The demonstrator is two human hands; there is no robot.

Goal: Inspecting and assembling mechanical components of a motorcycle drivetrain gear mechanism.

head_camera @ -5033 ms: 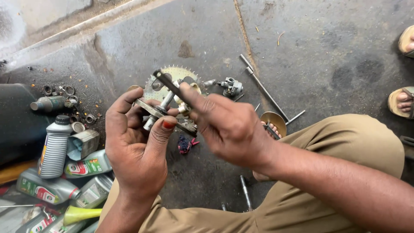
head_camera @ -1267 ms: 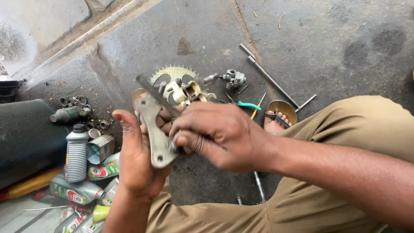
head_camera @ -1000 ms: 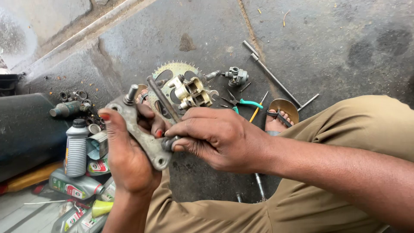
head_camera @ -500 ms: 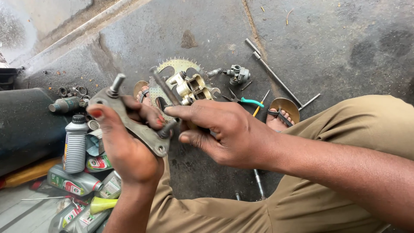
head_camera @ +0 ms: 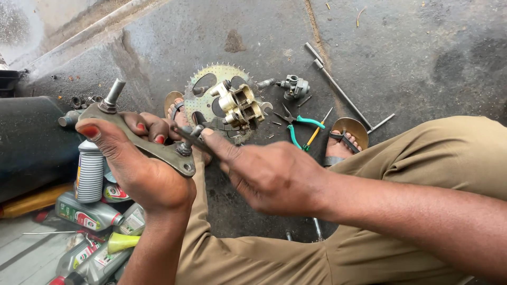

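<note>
The left hand (head_camera: 140, 169) is wrapped firmly around a grey metal bracket (head_camera: 142, 142), held above the lap with one pin (head_camera: 112, 95) standing up at its far end. The right hand (head_camera: 264, 177) pinches a thin dark tool (head_camera: 196, 141) against the second pin (head_camera: 186, 143) near the bracket's lower end. I'd say the bracket wants holding steady, with the tool kept square on that pin; the sprocket (head_camera: 203, 95) and brake caliper (head_camera: 240, 103) lie on the floor beyond.
</note>
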